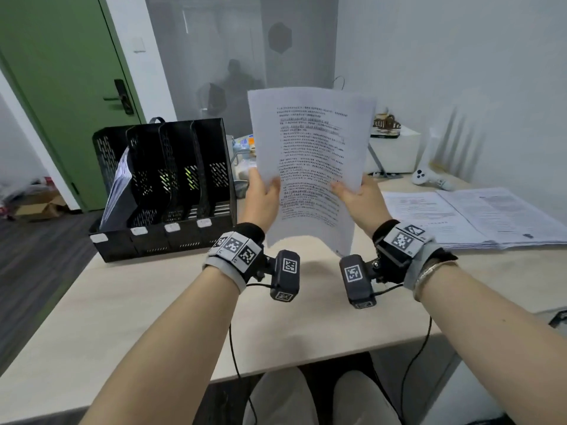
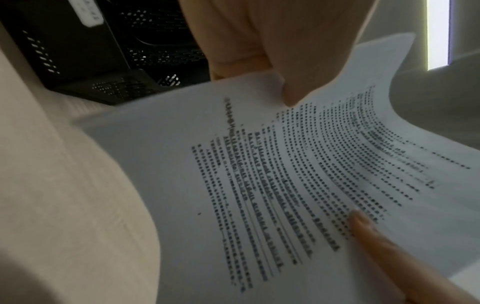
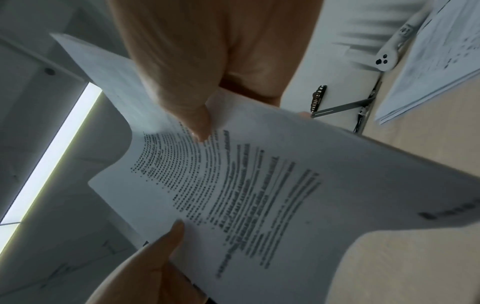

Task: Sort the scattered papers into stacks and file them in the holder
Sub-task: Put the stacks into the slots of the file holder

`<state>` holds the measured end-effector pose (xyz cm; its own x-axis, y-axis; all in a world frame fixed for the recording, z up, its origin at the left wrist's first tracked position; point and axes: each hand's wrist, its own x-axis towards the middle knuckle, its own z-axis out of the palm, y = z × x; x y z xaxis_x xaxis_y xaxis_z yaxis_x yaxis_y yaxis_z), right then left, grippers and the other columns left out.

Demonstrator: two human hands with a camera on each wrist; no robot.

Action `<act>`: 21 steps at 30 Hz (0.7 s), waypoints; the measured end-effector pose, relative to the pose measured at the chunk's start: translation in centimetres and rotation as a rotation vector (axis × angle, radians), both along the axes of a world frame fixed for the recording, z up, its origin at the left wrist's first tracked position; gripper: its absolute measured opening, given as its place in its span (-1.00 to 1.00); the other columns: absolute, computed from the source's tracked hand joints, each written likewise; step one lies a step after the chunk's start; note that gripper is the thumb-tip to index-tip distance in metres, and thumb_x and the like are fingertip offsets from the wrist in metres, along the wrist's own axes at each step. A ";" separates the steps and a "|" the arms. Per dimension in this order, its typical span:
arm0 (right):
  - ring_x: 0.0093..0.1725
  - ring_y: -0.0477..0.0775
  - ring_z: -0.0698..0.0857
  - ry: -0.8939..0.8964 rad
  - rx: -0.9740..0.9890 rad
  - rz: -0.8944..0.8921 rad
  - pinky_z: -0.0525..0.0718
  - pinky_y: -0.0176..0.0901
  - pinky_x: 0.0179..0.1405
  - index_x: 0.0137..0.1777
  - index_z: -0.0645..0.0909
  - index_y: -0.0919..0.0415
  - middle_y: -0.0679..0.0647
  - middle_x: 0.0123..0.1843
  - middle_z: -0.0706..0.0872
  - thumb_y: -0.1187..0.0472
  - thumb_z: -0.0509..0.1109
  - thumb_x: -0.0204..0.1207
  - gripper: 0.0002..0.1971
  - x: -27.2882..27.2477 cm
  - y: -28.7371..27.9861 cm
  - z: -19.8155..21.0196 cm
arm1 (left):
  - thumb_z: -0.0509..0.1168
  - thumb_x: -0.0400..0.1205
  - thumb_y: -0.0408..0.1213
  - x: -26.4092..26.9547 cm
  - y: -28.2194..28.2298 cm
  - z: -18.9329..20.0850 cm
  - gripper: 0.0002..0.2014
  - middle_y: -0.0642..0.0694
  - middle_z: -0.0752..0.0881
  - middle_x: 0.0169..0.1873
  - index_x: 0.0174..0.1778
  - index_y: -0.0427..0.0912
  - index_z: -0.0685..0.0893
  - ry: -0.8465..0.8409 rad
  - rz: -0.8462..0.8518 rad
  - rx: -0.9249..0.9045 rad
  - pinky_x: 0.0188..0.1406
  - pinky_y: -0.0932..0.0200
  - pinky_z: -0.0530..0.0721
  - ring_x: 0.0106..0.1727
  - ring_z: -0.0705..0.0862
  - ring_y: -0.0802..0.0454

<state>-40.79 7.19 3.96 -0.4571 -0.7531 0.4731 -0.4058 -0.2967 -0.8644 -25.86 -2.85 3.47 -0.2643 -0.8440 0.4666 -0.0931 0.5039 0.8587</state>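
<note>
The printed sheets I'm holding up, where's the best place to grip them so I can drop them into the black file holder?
Judging by how the printed sheets bow between the left hand and right hand, pinch the two long side edges near mid-height, thumbs in front. Come at the file holder from above, bottom edge first: its slots open upward.

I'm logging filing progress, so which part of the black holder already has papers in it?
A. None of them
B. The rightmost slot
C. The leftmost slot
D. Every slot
C: in the head view, white sheets lean in the leftmost slot of the black holder, while the other slots look dark and bare; both hands hold the printed stack above the table.
</note>
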 end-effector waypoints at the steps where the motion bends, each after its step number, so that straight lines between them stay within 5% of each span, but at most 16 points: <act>1: 0.19 0.03 0.68 0.004 0.008 0.000 0.60 -0.10 0.21 0.29 0.61 0.24 0.03 0.17 0.71 0.28 0.34 0.59 -0.72 0.0 -0.1 -0.1 | 0.15 0.72 -0.31 -0.2 0.0 -0.1 -0.81 -0.07 0.57 0.05 0.20 -0.26 0.33 0.016 -0.025 0.003 -0.01 0.22 0.52 0.08 0.58 0.02; 4: 0.16 0.01 0.65 -0.006 0.080 -0.012 0.59 -0.09 0.21 0.30 0.60 0.24 0.01 0.13 0.69 0.32 0.34 0.58 -0.70 0.0 0.0 -0.5 | 0.16 0.72 -0.30 -0.8 0.0 -0.7 -0.76 -0.08 0.59 0.08 0.26 -0.24 0.34 0.031 -0.058 0.039 -0.05 0.21 0.56 0.10 0.60 0.02; 8: 0.09 -0.07 0.63 -0.037 0.140 0.002 0.61 -0.25 0.12 0.34 0.58 0.27 -0.04 0.13 0.65 0.33 0.24 0.64 -0.70 0.4 0.6 -1.1 | 0.17 0.71 -0.33 -1.3 -0.1 -1.3 -0.77 -0.11 0.61 0.18 0.27 -0.17 0.34 0.076 -0.076 0.102 0.14 0.09 0.59 0.18 0.60 0.01; 13: 0.11 -0.01 0.65 -0.035 0.092 -0.018 0.58 -0.21 0.09 0.29 0.61 0.28 0.01 0.09 0.68 0.38 0.26 0.61 -0.72 0.3 0.1 0.8 | 0.19 0.71 -0.25 -1.3 -0.6 0.1 -0.84 0.03 0.61 -0.01 0.12 -0.17 0.35 0.174 -0.007 0.104 -0.14 0.38 0.59 -0.02 0.63 0.14; 15: 0.09 -0.01 0.66 -0.032 0.112 -0.004 0.58 -0.22 0.05 0.25 0.63 0.25 0.01 0.07 0.69 0.40 0.31 0.57 -0.72 0.1 0.1 0.7 | 0.16 0.73 -0.18 -1.2 -0.8 0.2 -0.82 0.01 0.59 -0.01 0.10 -0.19 0.35 0.163 0.000 0.120 -0.14 0.29 0.58 -0.01 0.61 0.11; 21: 0.13 0.08 0.65 -0.052 0.341 0.016 0.57 -0.06 0.24 0.29 0.61 0.31 0.13 0.14 0.69 0.36 0.29 0.61 -0.72 -0.2 1.1 -2.7 | 0.05 0.75 -0.07 -1.5 -0.8 -1.6 -0.72 -0.06 0.57 0.05 0.14 -0.24 0.41 0.067 0.029 0.174 -0.02 0.25 0.44 0.12 0.58 0.02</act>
<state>-40.96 8.34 1.27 -0.4610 -0.8711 0.1691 -0.3560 0.0071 -0.9344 -27.34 -3.66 1.84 -0.2113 -0.9203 0.3292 -0.0450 0.3456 0.9373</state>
